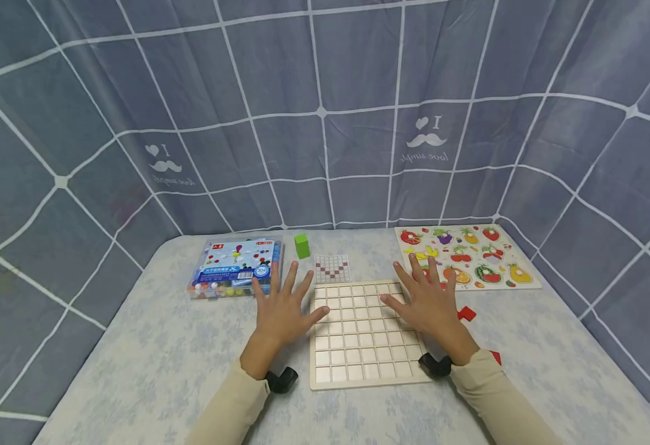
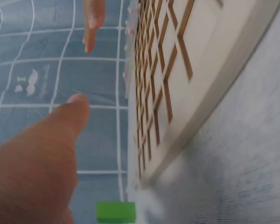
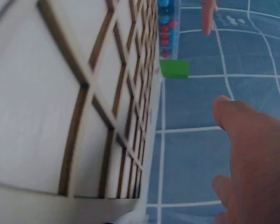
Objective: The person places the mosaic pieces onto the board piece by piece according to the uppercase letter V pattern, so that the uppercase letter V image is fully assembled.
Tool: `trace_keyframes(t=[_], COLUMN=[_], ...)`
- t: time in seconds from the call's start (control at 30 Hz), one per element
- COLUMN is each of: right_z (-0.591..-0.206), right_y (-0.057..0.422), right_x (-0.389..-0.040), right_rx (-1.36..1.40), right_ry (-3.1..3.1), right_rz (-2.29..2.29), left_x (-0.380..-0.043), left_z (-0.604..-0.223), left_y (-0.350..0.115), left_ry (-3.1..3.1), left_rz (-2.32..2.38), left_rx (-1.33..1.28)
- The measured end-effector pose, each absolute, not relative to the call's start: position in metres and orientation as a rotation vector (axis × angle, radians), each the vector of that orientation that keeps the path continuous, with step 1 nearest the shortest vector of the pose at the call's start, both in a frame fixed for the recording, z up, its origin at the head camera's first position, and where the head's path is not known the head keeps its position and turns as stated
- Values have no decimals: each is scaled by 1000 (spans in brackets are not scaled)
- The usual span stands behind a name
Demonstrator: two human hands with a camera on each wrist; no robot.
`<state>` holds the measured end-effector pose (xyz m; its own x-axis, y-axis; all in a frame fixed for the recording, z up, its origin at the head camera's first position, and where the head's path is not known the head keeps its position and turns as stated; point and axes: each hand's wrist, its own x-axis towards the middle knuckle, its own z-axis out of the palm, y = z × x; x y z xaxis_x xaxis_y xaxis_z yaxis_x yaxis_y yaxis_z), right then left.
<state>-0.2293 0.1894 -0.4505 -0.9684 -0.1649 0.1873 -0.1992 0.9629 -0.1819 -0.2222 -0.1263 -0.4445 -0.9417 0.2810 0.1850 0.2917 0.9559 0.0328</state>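
Note:
A pale wooden board divided into square cells lies on the table between the two arms. My left hand is spread with straight fingers over the board's left edge, holding nothing. Above the board's right side, my right hand is likewise spread and holds nothing. Both wrist views show the hands apart from the board's surface. Beyond the board lies a small card with a grid and dark reddish squares in a zigzag. Red pieces lie beside the right hand, partly hidden by the hand and sleeve.
A clear plastic box with a blue printed label and coloured balls sits at the back left. Near it stands a bright green block. A fruit-picture board lies at the back right. Grey-blue gridded curtains surround the table.

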Motion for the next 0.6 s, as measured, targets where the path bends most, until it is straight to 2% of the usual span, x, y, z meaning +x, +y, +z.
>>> trace_keyframes(t=[0.2,0.37,0.6], right_z=[-438,-441,-460], right_y=[208,251,309], right_x=[-191,-150,-129], right_rx=[336,478,477], right_ry=[-2950,-2996,-2998], right_rz=[298,458,819], left_x=[-192,-163,-156], left_z=[-443,-449,-469], left_y=[-123,-133,-156], left_ry=[-2882,-2920,-2931], left_rz=[-76,-376,-697], left_rx=[-581,-796,-936])
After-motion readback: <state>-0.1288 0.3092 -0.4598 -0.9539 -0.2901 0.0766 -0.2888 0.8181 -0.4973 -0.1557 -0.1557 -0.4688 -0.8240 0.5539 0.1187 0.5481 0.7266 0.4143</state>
